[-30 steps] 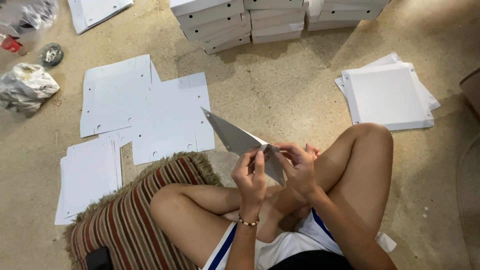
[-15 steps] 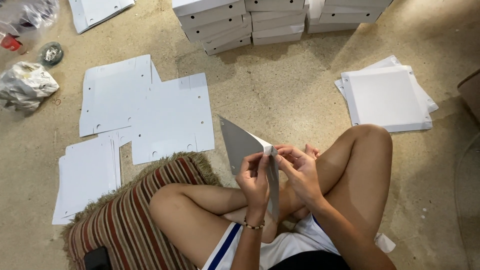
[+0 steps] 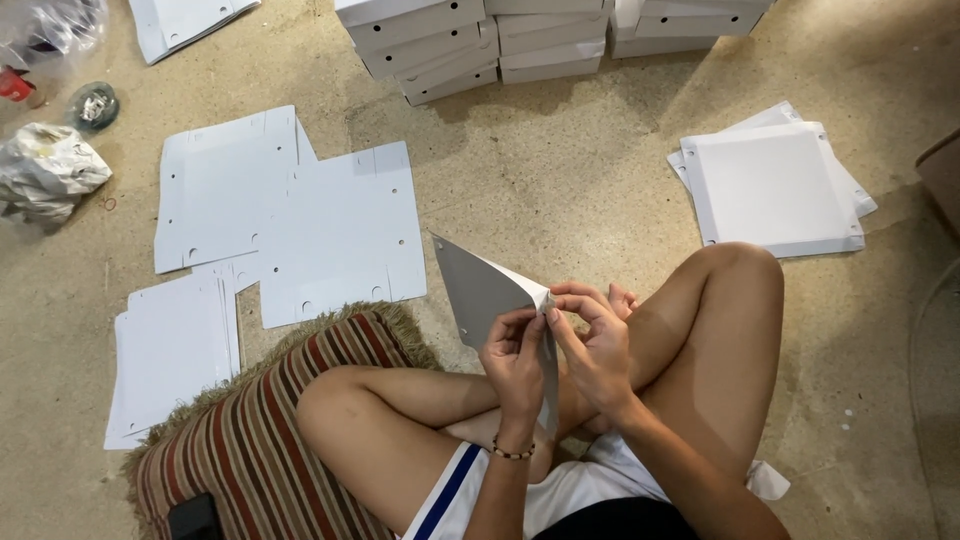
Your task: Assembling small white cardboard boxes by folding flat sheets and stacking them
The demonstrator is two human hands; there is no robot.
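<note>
Item: grey cardboard sheet (image 3: 480,290), held over crossed legs.
Left hand (image 3: 515,365) and right hand (image 3: 595,345) both pinch its folded corner, fingers closed on the edge. Nearby: flat white box blanks (image 3: 290,215), stacked white boxes (image 3: 430,40), striped cushion (image 3: 250,450).

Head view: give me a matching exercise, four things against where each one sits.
Things:
1. folded white card
2. striped cushion
3. crumpled plastic bag
4. stacked white boxes

Places:
A. far left on the floor
B. top of the frame
C. between the left hand and right hand
D. under the person's left thigh

Pairs: 1-C, 2-D, 3-A, 4-B
</note>
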